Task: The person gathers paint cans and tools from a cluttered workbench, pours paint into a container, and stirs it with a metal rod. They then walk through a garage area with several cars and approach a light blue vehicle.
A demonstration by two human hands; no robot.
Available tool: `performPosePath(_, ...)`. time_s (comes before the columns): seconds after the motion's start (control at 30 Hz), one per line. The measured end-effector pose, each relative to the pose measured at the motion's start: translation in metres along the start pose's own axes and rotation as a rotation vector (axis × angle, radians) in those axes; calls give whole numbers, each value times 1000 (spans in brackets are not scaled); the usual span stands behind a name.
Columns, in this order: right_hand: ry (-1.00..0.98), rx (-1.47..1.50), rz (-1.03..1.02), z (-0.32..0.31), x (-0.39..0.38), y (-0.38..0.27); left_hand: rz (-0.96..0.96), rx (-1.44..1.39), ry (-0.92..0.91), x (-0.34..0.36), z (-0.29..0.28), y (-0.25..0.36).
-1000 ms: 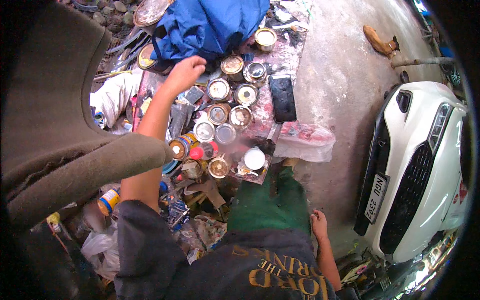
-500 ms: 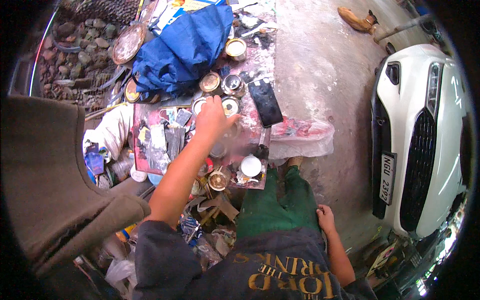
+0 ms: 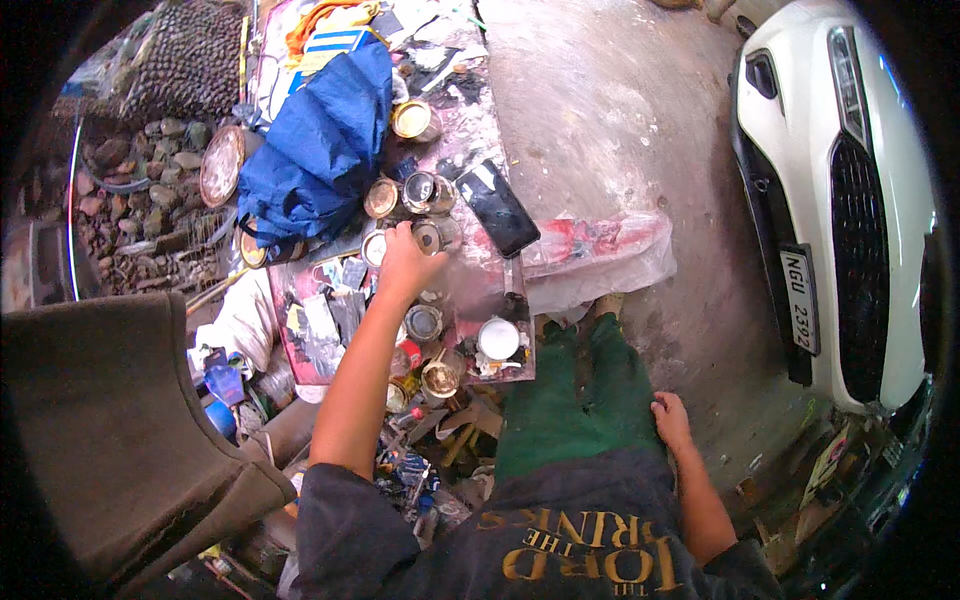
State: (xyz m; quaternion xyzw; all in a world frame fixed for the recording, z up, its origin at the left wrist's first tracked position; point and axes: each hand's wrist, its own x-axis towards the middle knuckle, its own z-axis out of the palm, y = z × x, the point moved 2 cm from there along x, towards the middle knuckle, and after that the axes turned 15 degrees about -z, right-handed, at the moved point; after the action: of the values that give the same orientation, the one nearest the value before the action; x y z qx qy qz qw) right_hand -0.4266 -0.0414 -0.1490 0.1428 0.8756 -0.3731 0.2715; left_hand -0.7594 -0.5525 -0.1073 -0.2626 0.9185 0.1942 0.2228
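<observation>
The left hand [image 3: 408, 264] is over the paint-stained tabletop [image 3: 462, 150], its fingers bent; one cannot tell whether they grip the round metal can with dark-centred top [image 3: 430, 237], just at their right. The hand partly hides the pale-topped round can [image 3: 374, 247] at left. The right hand [image 3: 671, 417], fingers loosely open, is beside the green cloth trousers [image 3: 585, 420].

Crumpled blue cloth [image 3: 325, 145] lies on the desk [image 3: 462, 135]; orange cloth [image 3: 322, 24] is beyond it. To blue cloth's right: a blk phone [image 3: 498, 210], then clear plastic sheet [image 3: 605, 262] w/ red stains, and a wht car [image 3: 862, 230] well apart. To its left: round stained lid [image 3: 222, 167], further left, loose stones [image 3: 155, 190].
</observation>
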Motion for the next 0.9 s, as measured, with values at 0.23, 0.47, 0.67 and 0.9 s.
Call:
performPosePath(0.23,38,37,-10,1,3,9,226,-154,-113,6,6,-5)
performPosePath(0.47,19,24,45,-7,7,7,351,-275,-162,-6,11,-13)
performPosePath(0.67,31,79,52,-3,10,15,156,-362,-239,-3,7,-13)
performPosePath(0.9,14,36,21,-7,14,10,88,-502,-128,11,1,-23)
